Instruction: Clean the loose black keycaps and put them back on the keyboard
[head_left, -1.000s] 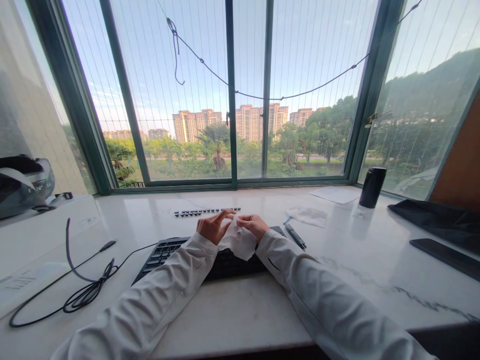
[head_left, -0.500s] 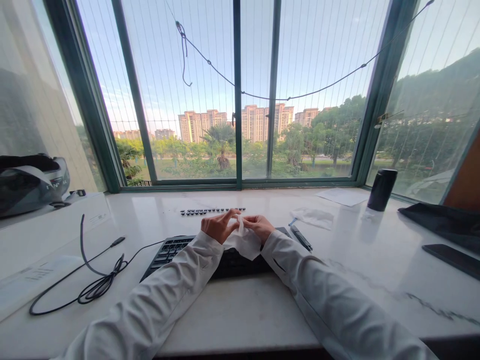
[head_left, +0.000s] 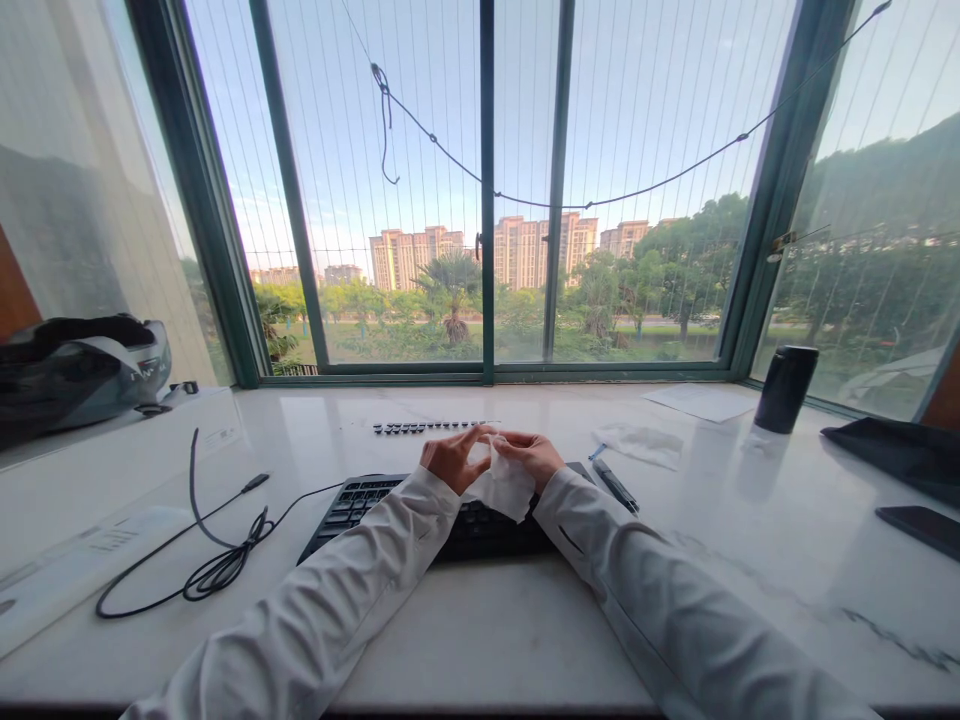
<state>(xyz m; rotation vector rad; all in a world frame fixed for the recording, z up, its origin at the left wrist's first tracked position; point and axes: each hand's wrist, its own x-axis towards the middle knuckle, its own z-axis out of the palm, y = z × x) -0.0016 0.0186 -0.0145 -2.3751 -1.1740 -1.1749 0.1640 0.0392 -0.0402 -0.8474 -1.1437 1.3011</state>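
A thin white tissue (head_left: pixel 507 490) hangs between my two hands above a black keyboard (head_left: pixel 352 505). My left hand (head_left: pixel 452 460) pinches the tissue's upper edge with thumb and fingers. On the other side, my right hand (head_left: pixel 531 458) has its fingers closed on the same tissue. Whether a small object is wrapped inside it I cannot tell. Past my hands, a row of loose black keycaps (head_left: pixel 420 428) lies on the white tabletop (head_left: pixel 517 630). My forearms cover part of the keyboard.
A coiled black cable (head_left: pixel 225 570) lies at left, before a helmet (head_left: pixel 90 370). On the right are a dark pen-like tool (head_left: pixel 615 485), a crumpled tissue (head_left: pixel 641 445), paper (head_left: pixel 701 402), a black cylinder (head_left: pixel 786 390), a phone (head_left: pixel 919 530) and dark cloth (head_left: pixel 900 460). Windows (head_left: pixel 487 200) stand behind.
The camera view has shifted, so everything sits slightly further right and lower. Both hands stay on the tissue, with the fingers slightly rearranged.
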